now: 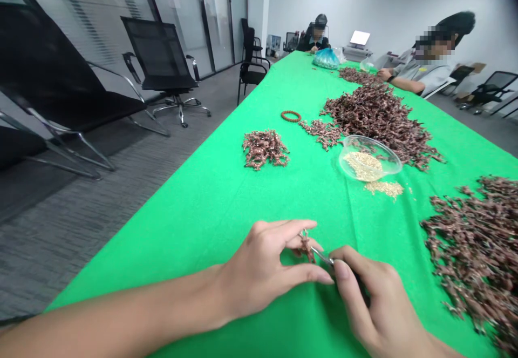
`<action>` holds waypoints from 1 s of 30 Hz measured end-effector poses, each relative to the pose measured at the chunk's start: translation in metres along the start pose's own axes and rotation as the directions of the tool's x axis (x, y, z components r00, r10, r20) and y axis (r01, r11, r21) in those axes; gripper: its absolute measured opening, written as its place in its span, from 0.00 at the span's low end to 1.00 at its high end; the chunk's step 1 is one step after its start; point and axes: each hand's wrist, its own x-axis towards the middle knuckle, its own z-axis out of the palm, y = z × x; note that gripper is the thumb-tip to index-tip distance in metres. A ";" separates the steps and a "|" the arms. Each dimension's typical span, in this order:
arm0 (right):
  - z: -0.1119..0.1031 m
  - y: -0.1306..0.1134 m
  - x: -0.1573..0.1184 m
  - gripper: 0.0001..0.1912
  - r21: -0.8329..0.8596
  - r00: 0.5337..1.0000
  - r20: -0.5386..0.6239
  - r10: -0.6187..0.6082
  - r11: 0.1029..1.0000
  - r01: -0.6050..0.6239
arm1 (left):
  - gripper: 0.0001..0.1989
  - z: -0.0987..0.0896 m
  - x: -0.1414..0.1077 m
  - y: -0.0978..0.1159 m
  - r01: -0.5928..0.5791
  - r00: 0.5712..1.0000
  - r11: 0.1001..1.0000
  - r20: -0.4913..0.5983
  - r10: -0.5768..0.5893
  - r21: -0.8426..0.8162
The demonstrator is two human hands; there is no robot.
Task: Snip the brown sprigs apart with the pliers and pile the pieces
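My left hand (263,266) holds a small brown figure-shaped charm (306,247) with a thin metal loop at its top. The thumb and index finger are spread around the charm, and the other fingers are partly hidden behind it. My right hand (376,298) is closed around pliers (324,257) with slim metal jaws. Their tips touch or nearly touch the charm's side; the handles are mostly hidden in the palm. Both hands are above the green tablecloth (194,234). A small pile of similar charms (265,149) lies beyond my left hand.
A clear plastic bowl (370,158) holds small gold-coloured pieces, with some spilled beside it. Large charm heaps lie behind it (376,117) and at the right (481,244). There is a brown beaded ring (291,116). Two people sit farther along; office chairs (159,55) stand left.
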 end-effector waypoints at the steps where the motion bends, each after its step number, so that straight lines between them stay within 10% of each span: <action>1: 0.000 0.000 0.000 0.10 0.017 1.000 -0.004 0.016 1.000 -0.015 | 0.33 0.000 0.000 0.000 0.025 1.000 1.000 -0.005 -0.025 -0.002; 30: 0.001 -0.006 0.003 0.16 0.080 0.998 0.004 0.063 0.995 -0.063 | 0.36 0.002 -0.001 0.002 0.069 0.997 0.996 -0.017 -0.070 -0.055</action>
